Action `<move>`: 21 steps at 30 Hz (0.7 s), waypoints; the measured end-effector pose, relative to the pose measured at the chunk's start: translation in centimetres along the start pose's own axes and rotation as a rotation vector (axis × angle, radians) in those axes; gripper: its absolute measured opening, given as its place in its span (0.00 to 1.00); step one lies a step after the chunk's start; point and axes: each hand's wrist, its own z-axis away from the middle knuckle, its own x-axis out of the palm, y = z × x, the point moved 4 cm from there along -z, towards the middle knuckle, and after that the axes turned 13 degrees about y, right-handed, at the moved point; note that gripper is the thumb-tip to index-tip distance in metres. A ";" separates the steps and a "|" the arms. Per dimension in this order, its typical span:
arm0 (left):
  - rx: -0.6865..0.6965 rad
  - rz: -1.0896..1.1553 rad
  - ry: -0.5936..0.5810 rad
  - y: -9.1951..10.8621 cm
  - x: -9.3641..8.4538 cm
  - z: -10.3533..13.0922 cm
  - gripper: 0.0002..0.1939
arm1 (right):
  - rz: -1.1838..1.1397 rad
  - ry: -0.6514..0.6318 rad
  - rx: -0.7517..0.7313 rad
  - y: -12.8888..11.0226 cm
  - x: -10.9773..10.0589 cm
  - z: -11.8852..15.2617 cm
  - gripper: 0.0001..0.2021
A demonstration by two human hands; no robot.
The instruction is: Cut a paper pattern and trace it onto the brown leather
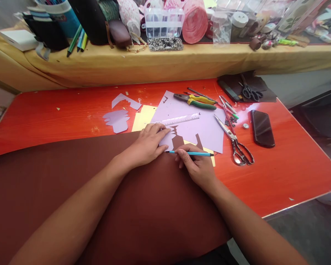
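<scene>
A large brown leather-like sheet (154, 213) spreads over the table's front and hangs down towards me. My left hand (147, 145) lies flat near its far edge, fingers stretched out, pressing a small lilac paper piece (168, 141) with a scalloped edge onto it. In my right hand (198, 165) a slim blue pen (200, 154) is pinched, nearly level, its tip pointing left at the paper's lower edge. Just beyond the hands are a lilac paper sheet (212, 129) and a clear ruler (179, 119).
Pliers (194, 101), silver scissors (234, 141) and a phone (262, 128) lie right on the red table (287, 165). Lilac cut-outs (117, 120) sit left. Black scissors (249, 90) rest on a dark piece at the back. A crowded yellow-covered shelf (165, 62) runs behind.
</scene>
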 end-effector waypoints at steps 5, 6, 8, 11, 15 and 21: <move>0.003 0.003 0.013 0.0 0.1 0.0 0.29 | 0.022 0.006 0.000 -0.1 -0.1 0.0 0.16; 0.004 0.004 0.015 -0.1 0.1 0.0 0.29 | 0.029 0.008 -0.002 -0.1 -0.1 0.0 0.16; 0.002 0.003 0.015 -0.1 0.1 0.0 0.29 | 0.042 0.013 -0.004 -0.3 -0.1 0.0 0.17; 0.002 -0.004 0.007 -0.1 0.1 0.0 0.29 | 0.050 0.018 -0.011 -0.5 -0.1 -0.1 0.17; 0.002 -0.005 0.005 -0.1 0.1 0.0 0.29 | 0.044 0.027 -0.012 -0.5 -0.2 -0.1 0.17; -0.007 0.000 0.008 -0.1 0.1 0.0 0.29 | 0.050 0.052 0.019 -0.3 -0.3 -0.1 0.18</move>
